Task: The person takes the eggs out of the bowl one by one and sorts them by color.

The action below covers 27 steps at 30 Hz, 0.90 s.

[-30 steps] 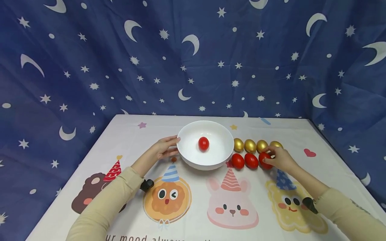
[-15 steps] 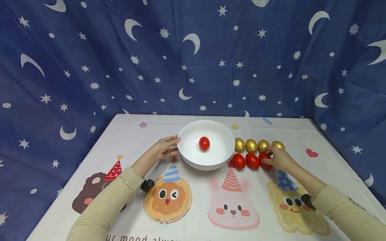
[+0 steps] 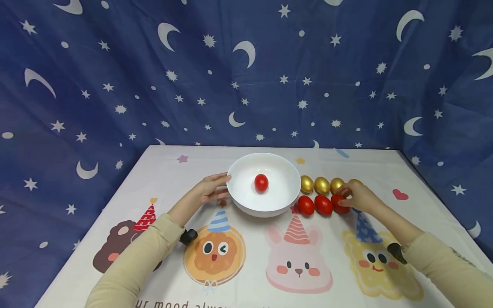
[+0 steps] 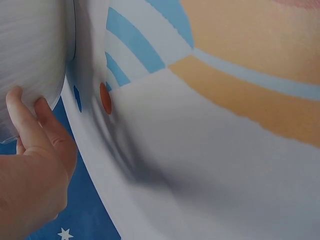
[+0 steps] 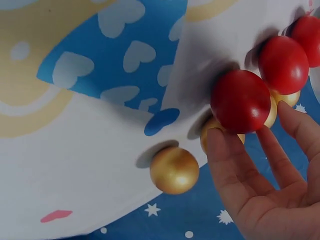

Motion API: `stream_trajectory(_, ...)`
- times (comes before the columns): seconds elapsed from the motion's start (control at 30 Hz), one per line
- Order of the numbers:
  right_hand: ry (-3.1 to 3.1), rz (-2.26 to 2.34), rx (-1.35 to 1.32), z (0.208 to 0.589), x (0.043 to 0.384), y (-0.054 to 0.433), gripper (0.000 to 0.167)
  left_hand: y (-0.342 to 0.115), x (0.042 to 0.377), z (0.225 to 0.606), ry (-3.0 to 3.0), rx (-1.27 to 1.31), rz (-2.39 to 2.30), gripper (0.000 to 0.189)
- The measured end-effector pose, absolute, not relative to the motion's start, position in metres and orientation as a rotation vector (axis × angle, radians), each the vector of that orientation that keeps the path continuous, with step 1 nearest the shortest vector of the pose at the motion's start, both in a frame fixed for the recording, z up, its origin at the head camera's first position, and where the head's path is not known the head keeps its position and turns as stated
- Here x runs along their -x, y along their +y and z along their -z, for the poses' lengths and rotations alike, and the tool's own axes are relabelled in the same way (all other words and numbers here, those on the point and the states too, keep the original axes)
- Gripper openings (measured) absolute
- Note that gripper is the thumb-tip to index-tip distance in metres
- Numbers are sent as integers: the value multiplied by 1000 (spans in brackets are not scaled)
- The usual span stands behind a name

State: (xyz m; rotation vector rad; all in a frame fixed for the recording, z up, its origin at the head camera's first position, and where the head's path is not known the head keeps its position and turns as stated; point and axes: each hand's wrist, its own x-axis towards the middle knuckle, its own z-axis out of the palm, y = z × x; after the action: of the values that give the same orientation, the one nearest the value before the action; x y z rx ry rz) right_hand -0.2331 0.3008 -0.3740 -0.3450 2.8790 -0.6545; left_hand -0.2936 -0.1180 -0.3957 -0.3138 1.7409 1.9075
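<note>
In the head view a white bowl [image 3: 246, 205] stands mid-table with one red egg [image 3: 261, 183] inside. My left hand [image 3: 212, 188] reaches its left side, a fingertip at the rim; the left wrist view has extended fingers [image 4: 27, 122] against the outer wall. To the bowl's right lie three red eggs in a row, the nearest to the bowl being one red egg [image 3: 306, 205]. At the row's right end my right hand [image 3: 360, 196] spreads its fingers and thumb about the last red egg [image 5: 241, 101], fingertips right at its side, not closed round it.
Behind the red row sits a row of several gold eggs, among them a gold egg [image 3: 322, 185] and, at the right end, a gold egg [image 5: 174, 170] partly covered by my right hand in the head view. The printed white tablecloth [image 3: 246, 256] ends at a starry blue curtain [image 3: 246, 85].
My right hand has shifted slightly right, its thumb a little further off the last red egg, which stays in its row. The left hand and bowl keep their places.
</note>
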Motion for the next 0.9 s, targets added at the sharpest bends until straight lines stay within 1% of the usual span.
stream_trajectory(0.13,2874,623,316,371,234,301,28,-118,294,397,1744,318,-1914,58)
stream_trajectory(0.27,2835,603,235,364,236,298,32,-117,294,397,1748,313,-1909,59)
stream_trajectory(0.6,2784,682,161,349,235,294,35,-115,292,398,1760,315,-1893,57)
stream_trajectory(0.9,2773,721,237,338,235,282,33,-116,294,397,1772,337,-1885,58)
